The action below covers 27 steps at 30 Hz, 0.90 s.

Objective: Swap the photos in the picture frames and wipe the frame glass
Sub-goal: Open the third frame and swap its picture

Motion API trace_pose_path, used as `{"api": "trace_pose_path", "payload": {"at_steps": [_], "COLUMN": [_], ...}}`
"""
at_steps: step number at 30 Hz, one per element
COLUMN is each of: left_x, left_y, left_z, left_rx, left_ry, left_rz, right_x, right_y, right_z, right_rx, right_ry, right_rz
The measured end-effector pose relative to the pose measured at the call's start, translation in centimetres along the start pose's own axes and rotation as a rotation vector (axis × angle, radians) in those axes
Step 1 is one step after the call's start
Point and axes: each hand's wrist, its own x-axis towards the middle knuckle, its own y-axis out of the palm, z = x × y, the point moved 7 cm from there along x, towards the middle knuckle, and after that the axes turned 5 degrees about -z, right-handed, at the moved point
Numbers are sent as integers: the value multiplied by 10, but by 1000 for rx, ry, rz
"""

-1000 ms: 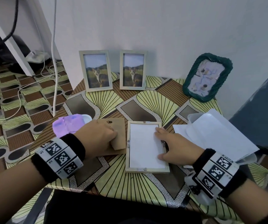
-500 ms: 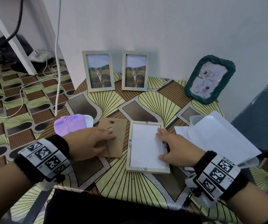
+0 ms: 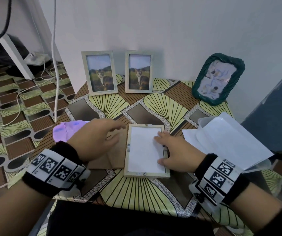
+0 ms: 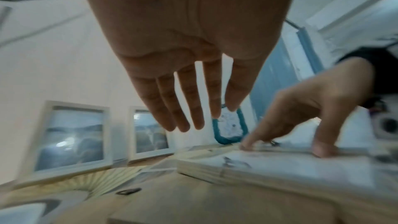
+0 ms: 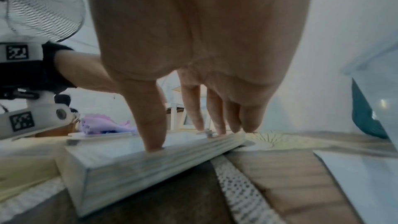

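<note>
I saw soft, even indoor light, motion blur smearing both wrist views, and wide-angle bending at the picture edges.

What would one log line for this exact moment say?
left hand: open, above brown backing board | right hand: fingertips on open face-down frame | purple cloth: untouched

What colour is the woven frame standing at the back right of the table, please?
Dark green woven frame, clearest in the head view.

Backing board (image 3: 113, 155) left of face-down frame (image 3: 146, 150); papers (image 3: 221, 142) right.
</note>
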Motion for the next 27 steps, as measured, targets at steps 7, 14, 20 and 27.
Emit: {"api": "trace_pose_path", "payload": {"at_steps": [7,14,20,27], "left_x": [-10,-11,-2,-5], "left_y": [75,85,88,82], "left_z": [-27,-20,-26,-28], "left_rx": [416,381,526,488], "left_ry": [273,294,344,339], "left_rz": [454,633,703,651], "right_x": [-7,-4,0,1], "right_y": [2,9,6,5], "right_z": [20,23,26,29], "right_rx": [-140,-314,-438,-449], "right_ry": [-218,-259,-263,-333], "right_rz": [24,166,173,129]}}
